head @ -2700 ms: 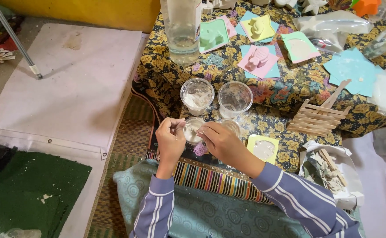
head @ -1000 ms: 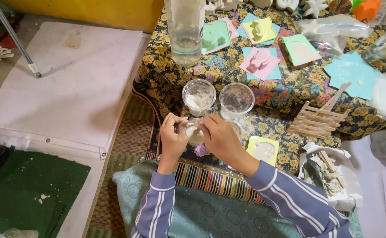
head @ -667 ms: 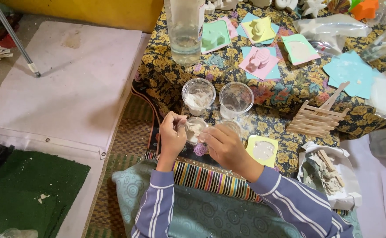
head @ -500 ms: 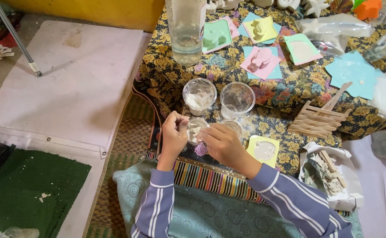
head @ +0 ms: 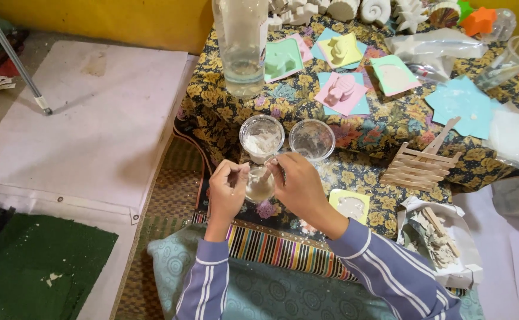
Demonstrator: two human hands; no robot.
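Your left hand (head: 227, 191) and your right hand (head: 298, 185) meet at a small clear plastic cup (head: 260, 184) that holds a pale grey-white mix. It is at the near edge of the low table with the yellow flowered cloth (head: 283, 104), just in front of two other cups. The fingers of your left hand curl round the left wall of the cup and grip it. The fingers of your right hand are pinched close together over its rim; they seem to hold a thin stirring stick, but it is too small to tell surely.

I judge this cup to be light and thin-walled, so it will bend if you squeeze hard, and the wet mix can make it slippery. Hold it low on the wall, with a soft grip.

Behind it stand a clear cup with white powder (head: 262, 136) and an almost empty clear cup (head: 311, 139), near each other. A yellow square mould (head: 350, 205) lies to the right.
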